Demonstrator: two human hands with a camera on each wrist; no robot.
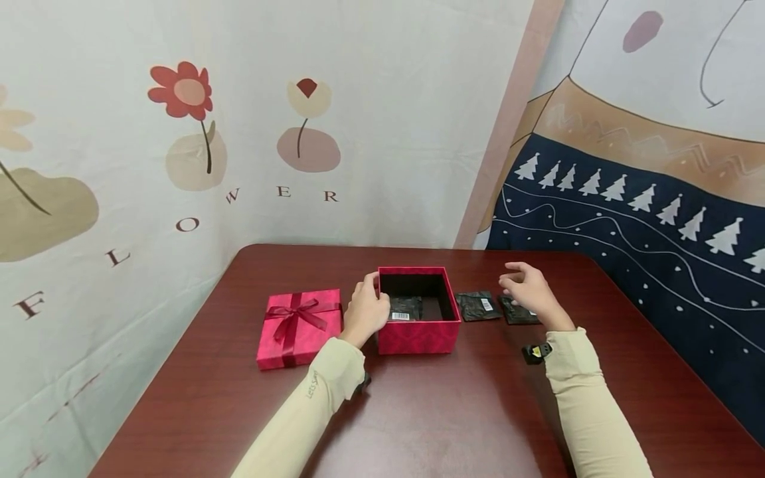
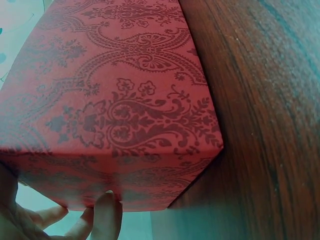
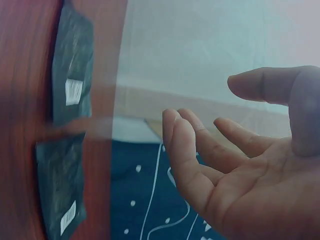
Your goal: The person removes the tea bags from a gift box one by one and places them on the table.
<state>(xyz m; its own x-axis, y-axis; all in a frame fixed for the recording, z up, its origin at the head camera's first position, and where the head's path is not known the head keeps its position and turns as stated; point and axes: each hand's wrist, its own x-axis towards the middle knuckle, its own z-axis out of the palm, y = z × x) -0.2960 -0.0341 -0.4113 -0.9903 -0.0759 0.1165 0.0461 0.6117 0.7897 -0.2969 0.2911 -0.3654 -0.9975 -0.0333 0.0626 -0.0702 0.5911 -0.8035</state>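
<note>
My left hand (image 1: pixel 366 309) grips the left wall of an open red gift box (image 1: pixel 418 337), its thumb near the rim. Fingertips touch the patterned side of the gift box (image 2: pixel 145 100) in the left wrist view. A black packet (image 1: pixel 406 307) with a barcode label lies inside, partly hidden by the near wall. Two more black packets rest on the table right of the box: the nearer packet (image 1: pixel 478 305) and the farther packet (image 1: pixel 514 311). Above the farther one hovers my right hand (image 1: pixel 532 291), fingers loosely bent, holding nothing. Its palm (image 3: pixel 270 185) shows in the right wrist view.
Left of the box lies the red lid (image 1: pixel 301 328) with a ribbon bow. All stand on a dark red-brown wooden table (image 1: pixel 430 411). A printed cloth (image 1: pixel 382 133) hangs behind, and a navy patterned cloth (image 1: pixel 597 219) hangs along the right side.
</note>
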